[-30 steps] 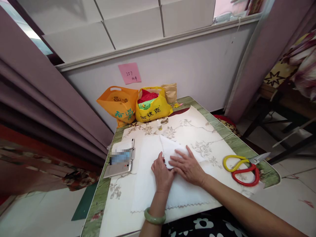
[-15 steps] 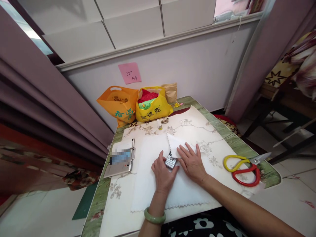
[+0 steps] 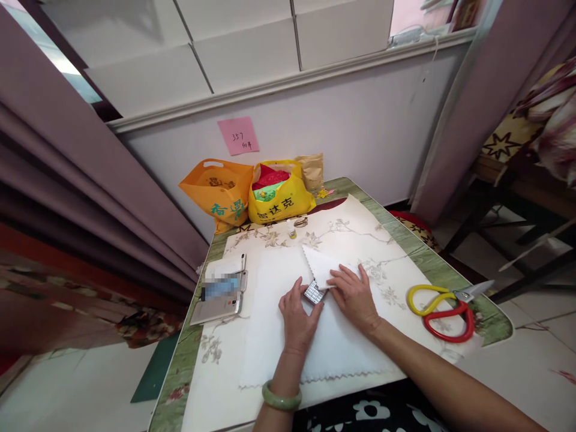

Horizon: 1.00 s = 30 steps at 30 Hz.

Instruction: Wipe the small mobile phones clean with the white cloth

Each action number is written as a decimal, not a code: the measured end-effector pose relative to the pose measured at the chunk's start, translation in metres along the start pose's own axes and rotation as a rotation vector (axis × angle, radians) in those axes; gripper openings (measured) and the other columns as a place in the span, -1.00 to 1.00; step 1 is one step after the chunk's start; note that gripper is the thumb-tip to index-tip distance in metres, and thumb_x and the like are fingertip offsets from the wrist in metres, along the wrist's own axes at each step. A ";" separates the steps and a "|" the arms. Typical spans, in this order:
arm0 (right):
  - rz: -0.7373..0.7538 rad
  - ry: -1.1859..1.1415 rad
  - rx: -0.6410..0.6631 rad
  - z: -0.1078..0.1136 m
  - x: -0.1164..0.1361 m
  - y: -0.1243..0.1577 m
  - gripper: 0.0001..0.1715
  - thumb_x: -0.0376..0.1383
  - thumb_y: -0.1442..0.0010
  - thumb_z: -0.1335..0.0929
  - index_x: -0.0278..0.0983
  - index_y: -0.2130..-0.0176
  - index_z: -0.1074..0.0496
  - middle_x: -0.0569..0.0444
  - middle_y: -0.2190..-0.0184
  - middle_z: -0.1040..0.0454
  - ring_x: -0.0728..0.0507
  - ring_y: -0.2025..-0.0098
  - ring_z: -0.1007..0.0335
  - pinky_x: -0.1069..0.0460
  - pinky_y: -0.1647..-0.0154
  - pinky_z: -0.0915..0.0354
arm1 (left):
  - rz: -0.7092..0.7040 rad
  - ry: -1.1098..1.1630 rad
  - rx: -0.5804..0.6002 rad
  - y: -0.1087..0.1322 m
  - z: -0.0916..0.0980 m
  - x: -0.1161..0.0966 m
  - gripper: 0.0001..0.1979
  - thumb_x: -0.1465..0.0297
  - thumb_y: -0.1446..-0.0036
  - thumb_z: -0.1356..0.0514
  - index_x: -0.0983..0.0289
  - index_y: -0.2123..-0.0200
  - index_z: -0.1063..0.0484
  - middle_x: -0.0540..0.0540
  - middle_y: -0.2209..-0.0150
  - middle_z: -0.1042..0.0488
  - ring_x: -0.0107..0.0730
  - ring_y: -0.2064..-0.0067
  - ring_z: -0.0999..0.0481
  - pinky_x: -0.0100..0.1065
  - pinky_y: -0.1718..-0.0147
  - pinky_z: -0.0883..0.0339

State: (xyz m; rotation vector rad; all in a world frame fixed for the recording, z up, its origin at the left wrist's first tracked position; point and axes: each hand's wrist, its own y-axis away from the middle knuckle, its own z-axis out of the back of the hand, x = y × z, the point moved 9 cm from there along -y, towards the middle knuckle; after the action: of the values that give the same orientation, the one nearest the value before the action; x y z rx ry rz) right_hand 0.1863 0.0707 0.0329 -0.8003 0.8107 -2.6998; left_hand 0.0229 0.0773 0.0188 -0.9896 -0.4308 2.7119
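Centrally, a small keypad device (image 3: 314, 294) lies on white cloth (image 3: 270, 348), partly under a folded corner (image 3: 320, 263). The left hand (image 3: 299, 321) has half-curled fingers about it, grip unclear; the right hand (image 3: 356, 300) rests loosely spread fingers on that corner. Scissors (image 3: 462, 295) lie rightward on the worktop (image 3: 495, 321).

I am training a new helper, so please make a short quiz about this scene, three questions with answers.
1. True or false: the right hand touches the white cloth, which partly covers the keypad device.
2. Which has the green bangle at its wrist: (a) left hand; (b) right hand?
3. Fill in: the scissors have handles in yellow and ____.
Key: 1. true; 2. a; 3. red.
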 end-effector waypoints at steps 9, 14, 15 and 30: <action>0.317 -0.197 0.105 0.012 0.045 0.006 -0.71 -0.22 -0.33 -0.25 -0.13 0.00 -0.45 0.08 0.02 -0.54 -0.14 -0.11 -0.37 -0.24 -0.31 0.03 | 0.053 -0.022 -0.041 -0.001 0.000 0.009 -0.33 0.30 -0.03 -0.23 0.30 -0.20 -0.11 0.17 0.11 -0.45 -0.13 0.03 -0.41 -0.01 -0.07 -0.13; 0.285 -0.066 0.265 -0.012 0.041 0.006 -0.52 -0.13 -0.36 -0.21 -0.16 -0.21 -0.27 0.01 -0.17 -0.37 -0.19 -0.24 -0.21 -0.28 -0.31 0.05 | 0.028 -0.019 -0.033 0.000 -0.001 0.008 -0.28 0.28 -0.01 -0.26 0.29 -0.22 -0.09 0.18 0.10 -0.45 -0.12 0.03 -0.41 0.00 -0.08 -0.14; 0.236 -0.018 0.277 -0.016 0.034 0.004 -0.49 -0.10 -0.36 -0.20 -0.14 -0.24 -0.23 0.02 -0.20 -0.33 -0.22 -0.27 -0.16 -0.32 -0.32 0.10 | 0.025 -0.021 -0.036 0.000 -0.002 0.008 -0.27 0.25 -0.01 -0.26 0.29 -0.21 -0.09 0.18 0.10 -0.45 -0.11 0.02 -0.41 0.00 -0.08 -0.13; 0.336 -0.010 0.254 -0.018 0.041 0.007 -0.45 -0.01 -0.32 -0.22 -0.21 -0.18 -0.31 0.03 -0.16 -0.39 -0.26 -0.26 -0.15 -0.33 -0.37 0.32 | 0.038 -0.031 -0.023 -0.001 -0.003 0.008 -0.32 0.25 -0.04 -0.24 0.29 -0.20 -0.10 0.18 0.10 -0.44 -0.10 0.01 -0.40 0.01 -0.08 -0.12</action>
State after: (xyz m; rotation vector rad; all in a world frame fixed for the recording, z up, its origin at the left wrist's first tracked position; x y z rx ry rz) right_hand 0.1427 0.0586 0.0344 -0.5621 0.5289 -2.4307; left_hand 0.0186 0.0810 0.0119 -0.9718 -0.4552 2.7653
